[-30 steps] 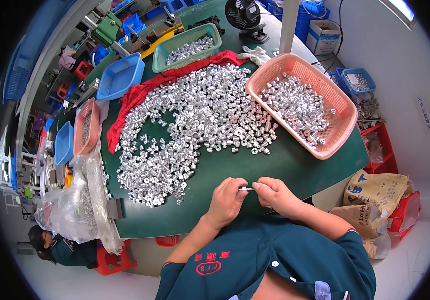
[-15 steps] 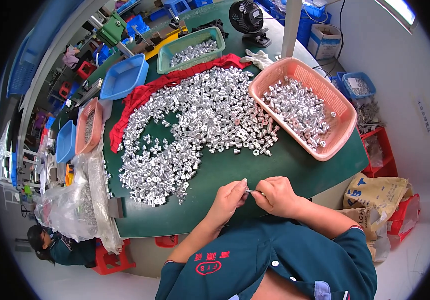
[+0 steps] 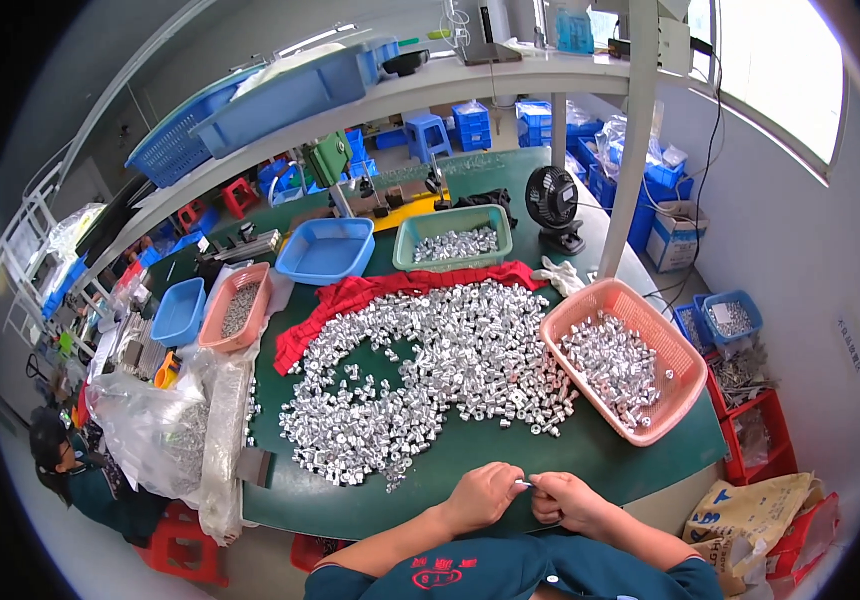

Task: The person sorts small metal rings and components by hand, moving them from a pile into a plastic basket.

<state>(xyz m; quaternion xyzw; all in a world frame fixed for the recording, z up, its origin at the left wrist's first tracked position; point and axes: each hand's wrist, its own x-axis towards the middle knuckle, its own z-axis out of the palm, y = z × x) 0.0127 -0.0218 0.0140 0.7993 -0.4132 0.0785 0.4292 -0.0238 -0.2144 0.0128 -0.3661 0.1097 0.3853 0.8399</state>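
Close to the table's near edge, my left hand (image 3: 487, 497) is closed in a pinch, with thumb and fingertips together. Just to its right is my right hand (image 3: 565, 501), its fingers curled in tightly. A thin silvery piece (image 3: 523, 483) bridges the small gap between them, both hands gripping it; most of it is hidden by the fingers. Beyond my hands spreads a wide heap of small silvery metal parts (image 3: 490, 350) on the green table (image 3: 350, 510). A red cloth (image 3: 380, 290) lies along the heap's far side.
A pink basket (image 3: 683, 395) with more metal parts stands right of the heap. Behind are a green basket (image 3: 412, 240), a blue tray (image 3: 325, 275), a black fan (image 3: 552, 205) and a white glove (image 3: 560, 275). Plastic bags (image 3: 150, 415) lie left. A person (image 3: 90, 480) sits far left.
The head view has tilted up, bringing the overhead shelf into sight and lowering the table in the picture. Both hands stay together, gripping the thin piece.
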